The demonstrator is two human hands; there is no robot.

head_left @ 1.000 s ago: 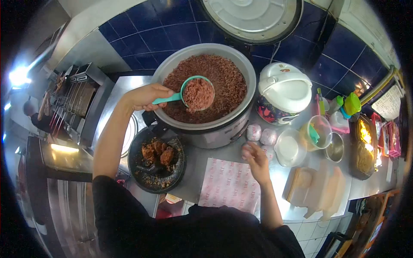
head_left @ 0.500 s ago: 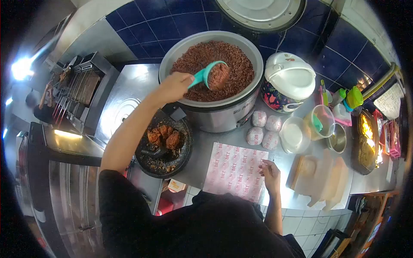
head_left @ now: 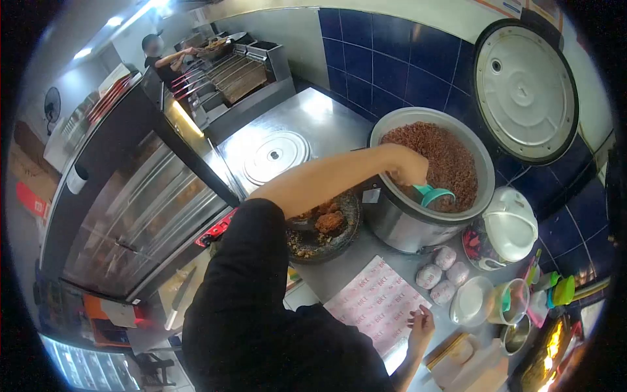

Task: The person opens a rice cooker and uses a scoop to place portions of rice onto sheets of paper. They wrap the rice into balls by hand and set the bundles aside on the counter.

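There's the teal scoop (head_left: 435,195), tilted inside the near rim of the big rice pot (head_left: 397,223) heaped with reddish-brown rice (head_left: 452,155), pink-printed paper sheet (head_left: 377,304) lying flat, nearer.

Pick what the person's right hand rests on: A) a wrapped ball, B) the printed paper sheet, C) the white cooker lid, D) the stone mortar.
B: the right hand lies at the edge of the printed paper sheet on the counter, while the left hand holds the teal scoop in the rice pot.
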